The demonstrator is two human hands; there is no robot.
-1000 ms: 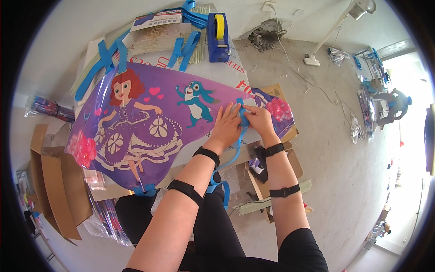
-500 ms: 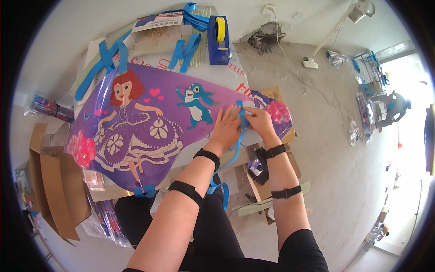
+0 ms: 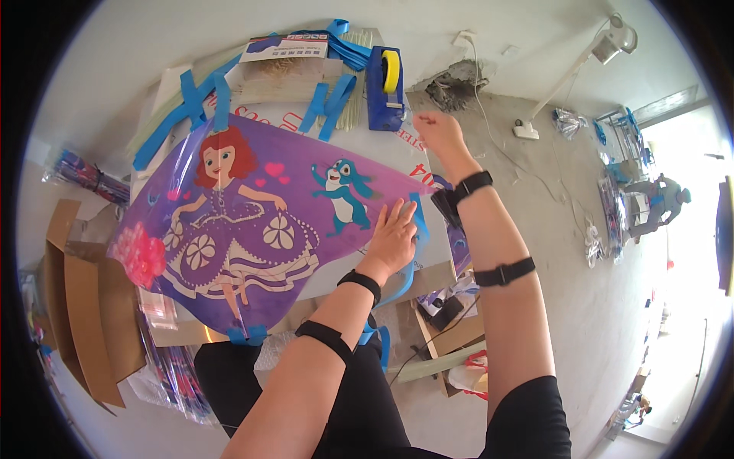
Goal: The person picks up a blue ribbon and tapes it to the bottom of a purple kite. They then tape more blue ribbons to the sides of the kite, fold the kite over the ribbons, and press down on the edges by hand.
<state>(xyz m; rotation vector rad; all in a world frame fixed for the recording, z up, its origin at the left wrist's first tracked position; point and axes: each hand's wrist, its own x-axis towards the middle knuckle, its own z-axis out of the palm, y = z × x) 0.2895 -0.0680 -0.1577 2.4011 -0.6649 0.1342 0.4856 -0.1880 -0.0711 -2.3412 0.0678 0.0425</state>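
A purple kite [image 3: 252, 229] printed with a cartoon girl in a gown and a blue rabbit lies across the white worktop [image 3: 367, 141]. My left hand [image 3: 394, 237] presses flat on its right part, fingers spread, beside a blue ribbon strip [image 3: 417, 222] that hangs down past the edge. My right hand [image 3: 437, 130] is raised beside the blue tape dispenser [image 3: 384, 88] with its yellow roll, fingers loosely curled, nothing visible in it. Both forearms wear black straps.
Blue ribbon strips [image 3: 195, 103] and a stack of flat packets [image 3: 287, 65] lie at the worktop's far side. Cardboard boxes [image 3: 76, 306] stand at left, more kite packs [image 3: 76, 172] beside them. A concrete floor [image 3: 566, 252] with cables and a white lamp stand [image 3: 566, 73] lies at right.
My right hand left the kite's right tip and rose toward the tape dispenser. The left hand stayed pressed on the kite. The head view moved closer.
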